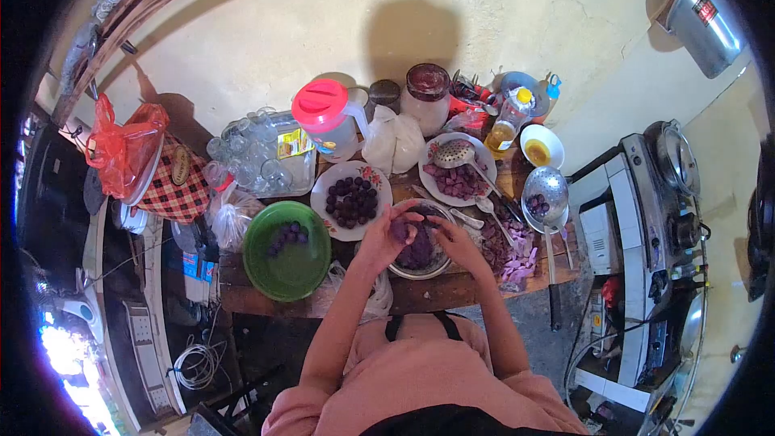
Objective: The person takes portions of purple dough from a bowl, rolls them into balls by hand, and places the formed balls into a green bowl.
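Note:
My left hand (pixel 378 244) is closed around a small lump of purple dough (pixel 400 232), above the left side of a metal bowl. My right hand (pixel 458 244) is over the bowl's right side, its fingers curled inward; what they pinch, if anything, is too small to make out. More purple mash (pixel 417 252) fills the metal bowl (pixel 420 275) below both hands. Left of it, a flowered plate (pixel 323 186) bears many dark purple balls (pixel 352 202). A green basin (pixel 278 281) with several purple balls (pixel 289 236) stands farther left.
Behind the bowl, a plate (pixel 430 186) holds purple chunks under a slotted ladle (pixel 454 153). A long-handled skimmer (pixel 547 186) and purple peelings (pixel 519 262) lie right. A pitcher (pixel 323 113), jar (pixel 426 97) and oil bottle (pixel 502 133) line the back; a stove (pixel 646 218) stands right.

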`<state>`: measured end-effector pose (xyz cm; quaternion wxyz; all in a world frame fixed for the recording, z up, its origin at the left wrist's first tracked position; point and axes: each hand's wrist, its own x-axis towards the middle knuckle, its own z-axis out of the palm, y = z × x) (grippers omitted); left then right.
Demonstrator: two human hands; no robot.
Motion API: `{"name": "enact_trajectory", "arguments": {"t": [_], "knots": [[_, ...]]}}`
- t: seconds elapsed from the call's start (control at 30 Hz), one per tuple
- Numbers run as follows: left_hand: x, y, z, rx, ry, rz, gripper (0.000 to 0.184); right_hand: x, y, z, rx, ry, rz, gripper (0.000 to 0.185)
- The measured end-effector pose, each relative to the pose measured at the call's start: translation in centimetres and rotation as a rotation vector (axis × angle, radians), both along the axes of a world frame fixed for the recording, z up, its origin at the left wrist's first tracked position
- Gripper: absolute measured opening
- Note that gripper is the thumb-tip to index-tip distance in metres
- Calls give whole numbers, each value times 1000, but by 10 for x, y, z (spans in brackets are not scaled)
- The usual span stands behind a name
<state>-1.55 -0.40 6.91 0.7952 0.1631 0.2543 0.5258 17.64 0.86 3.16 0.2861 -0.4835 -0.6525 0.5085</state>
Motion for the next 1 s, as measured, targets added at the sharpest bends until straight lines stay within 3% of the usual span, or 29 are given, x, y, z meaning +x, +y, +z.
{"name": "enact_trajectory", "arguments": {"t": [0.1, 0.3, 0.4, 0.5, 0.57, 0.6, 0.7, 0.77, 0.8, 1.0], "knots": [[2, 0, -13, -20, 28, 47, 49, 2, 0, -6, 71, -59, 18, 34], [-8, -2, -30, 44, -328, -74, 55, 1, -6, -2, -28, 4, 15, 32], [-7, 0, -38, 20, -445, -32, 49, 3, -7, -2, -47, 57, 19, 34], [-11, 1, -34, -202, -451, 80, 34, 2, -7, 6, -129, 25, -56, 37], [7, 6, -24, -268, -319, 283, 26, -9, -7, 1, 102, 43, -195, 42], [18, 7, -19, -301, -251, 386, 30, -18, -7, -1, 217, 53, -263, 45], [40, -1, -31, -47, -254, 202, 52, -41, -10, 35, 473, 18, -151, 50], [53, -1, -60, 11, -205, 130, 53, -55, -11, 44, 606, -279, -155, 53], [59, -7, -45, 28, -171, 138, 51, -58, -10, 46, 671, -429, -156, 54], [58, -23, 12, -96, -22, 74, 58, -50, -25, 44, 678, -331, 34, 56]]}}
